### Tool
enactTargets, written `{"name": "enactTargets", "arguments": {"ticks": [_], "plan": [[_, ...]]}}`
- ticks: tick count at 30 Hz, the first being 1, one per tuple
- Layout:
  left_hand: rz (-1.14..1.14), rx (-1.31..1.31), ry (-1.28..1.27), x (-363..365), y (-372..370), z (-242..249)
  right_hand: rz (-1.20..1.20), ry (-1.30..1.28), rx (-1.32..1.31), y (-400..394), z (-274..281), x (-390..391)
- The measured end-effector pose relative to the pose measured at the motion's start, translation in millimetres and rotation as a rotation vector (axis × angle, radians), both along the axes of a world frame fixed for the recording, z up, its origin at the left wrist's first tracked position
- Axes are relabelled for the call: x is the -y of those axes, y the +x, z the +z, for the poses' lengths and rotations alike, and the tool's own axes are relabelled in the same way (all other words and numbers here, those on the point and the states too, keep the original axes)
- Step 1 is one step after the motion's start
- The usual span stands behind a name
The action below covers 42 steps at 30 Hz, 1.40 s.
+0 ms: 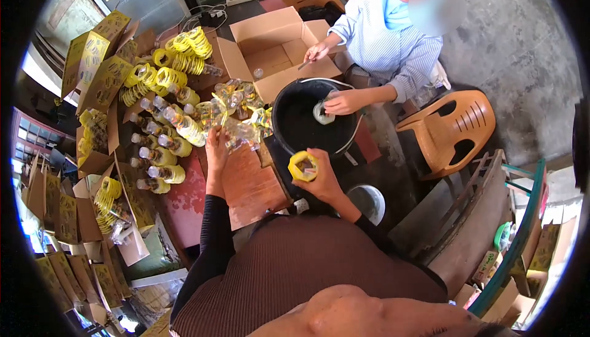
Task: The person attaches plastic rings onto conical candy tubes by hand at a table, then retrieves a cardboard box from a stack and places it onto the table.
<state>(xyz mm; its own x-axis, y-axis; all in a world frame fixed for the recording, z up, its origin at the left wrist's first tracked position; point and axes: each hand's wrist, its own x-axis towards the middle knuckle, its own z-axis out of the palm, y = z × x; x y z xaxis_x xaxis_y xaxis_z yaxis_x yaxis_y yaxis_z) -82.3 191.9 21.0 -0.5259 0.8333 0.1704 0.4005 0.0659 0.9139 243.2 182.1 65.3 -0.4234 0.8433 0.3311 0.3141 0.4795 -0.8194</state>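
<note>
A black bucket [310, 129] stands at the middle of the work area. Just on the wearer's side of it, the right hand [322, 181] grasps a yellow-edged item [303, 166]. Its outline is roundish with slight corners, and its rim is bright yellow; the middle looks paler, with small light and reddish patches too blurred to make out. To the left of the bucket, the left hand [216, 146] is at the edge of a heap of clear plastic pieces [236, 125] with yellow markings; whether its fingers grip one cannot be told. Farther left of the bucket are yellow-labelled bottles [167, 174] and stacks of yellow rings [190, 43]. Beyond the bucket, a person in a striped top [381, 54] holds a clear round container [323, 112] over its opening.
</note>
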Motion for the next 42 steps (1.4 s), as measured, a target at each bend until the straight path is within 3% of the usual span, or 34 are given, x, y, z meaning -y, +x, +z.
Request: {"name": "enactTargets", "arguments": {"ticks": [2, 4, 7, 8, 13, 17, 20, 22, 24, 25, 26, 28, 30, 32, 34, 36, 37, 39, 40, 41, 42], "plan": [[-0.051, 0.080, -0.025, 8.2, 11.9, 29.1, 0.054, 0.026, 0.004, -12.2, 0.9, -3.6], [-0.261, 0.149, 0.177, 16.7, 24.3, 51.8, 0.088, 0.016, -0.004, -24.1, -4.8, -8.1], [-0.353, -0.051, 0.190, 31.4, 43.6, 96.1, 0.145, 0.008, -0.033, -41.5, 1.1, -11.9], [-0.393, -0.201, 0.203, 35.5, 47.2, 103.6, 0.163, -0.004, -0.053, -46.4, 4.8, -11.4], [-0.499, -0.470, 0.183, 50.7, 65.6, 128.5, 0.217, 0.038, -0.053, -62.7, 21.3, -15.0], [-0.620, -0.502, 0.165, 54.5, 71.2, 120.6, 0.262, -0.051, -0.069, -72.1, 19.9, -13.5], [-0.523, -0.384, 0.106, 64.4, 90.2, 138.8, 0.267, -0.052, -0.128, -74.0, 18.9, -19.0], [-0.514, -0.396, 0.179, 64.0, 86.4, 125.5, 0.306, -0.122, -0.330, -74.2, 23.7, -22.4], [-0.461, -0.381, 0.118, 68.0, 86.8, 112.9, 0.310, -0.202, -0.370, -73.4, 27.5, -21.4], [-0.567, -0.282, 0.043, 65.1, 83.6, 87.1, 0.324, -0.183, -0.330, -71.8, 27.8, -20.5], [-0.595, -0.084, 0.145, 60.3, 89.6, 69.1, 0.340, -0.164, -0.289, -71.1, 27.5, -19.0], [-0.510, 0.154, -0.008, 62.7, 95.3, 69.9, 0.435, -0.158, -0.217, -72.5, 34.4, -12.1], [-0.400, 0.106, 0.055, 64.4, 98.7, 72.1, 0.462, 0.102, 0.068, -63.7, 38.7, -24.9], [-0.323, 0.075, 0.024, 65.9, 95.5, 71.4, 0.358, 0.349, -0.032, -51.5, 58.2, -49.3], [-0.330, 0.023, 0.031, 66.3, 89.9, 64.0, 0.076, 0.372, -0.048, -37.8, 101.7, -63.7], [-0.411, -0.094, -0.062, 67.0, 85.2, 61.1, -0.044, 0.183, -0.559, -32.4, 128.9, -64.2], [-0.400, -0.039, -0.044, 68.9, 88.3, 64.2, -0.124, 0.481, -0.483, -33.7, 142.4, -62.6], [-0.393, -0.031, -0.038, 68.7, 92.7, 63.8, -0.113, 0.479, -0.382, -64.2, 141.8, -39.8], [-0.391, -0.022, -0.037, 69.6, 94.2, 62.7, 0.042, 0.037, -0.164, -75.8, 74.4, -35.0], [-0.349, -0.111, 0.081, 66.0, 93.2, 39.7, 0.555, 0.355, 0.134, -83.3, 52.5, -29.8], [-0.350, -0.110, 0.079, 71.3, 89.2, 26.2, 0.540, 0.255, 0.149, -91.9, 30.1, -6.1]]}}
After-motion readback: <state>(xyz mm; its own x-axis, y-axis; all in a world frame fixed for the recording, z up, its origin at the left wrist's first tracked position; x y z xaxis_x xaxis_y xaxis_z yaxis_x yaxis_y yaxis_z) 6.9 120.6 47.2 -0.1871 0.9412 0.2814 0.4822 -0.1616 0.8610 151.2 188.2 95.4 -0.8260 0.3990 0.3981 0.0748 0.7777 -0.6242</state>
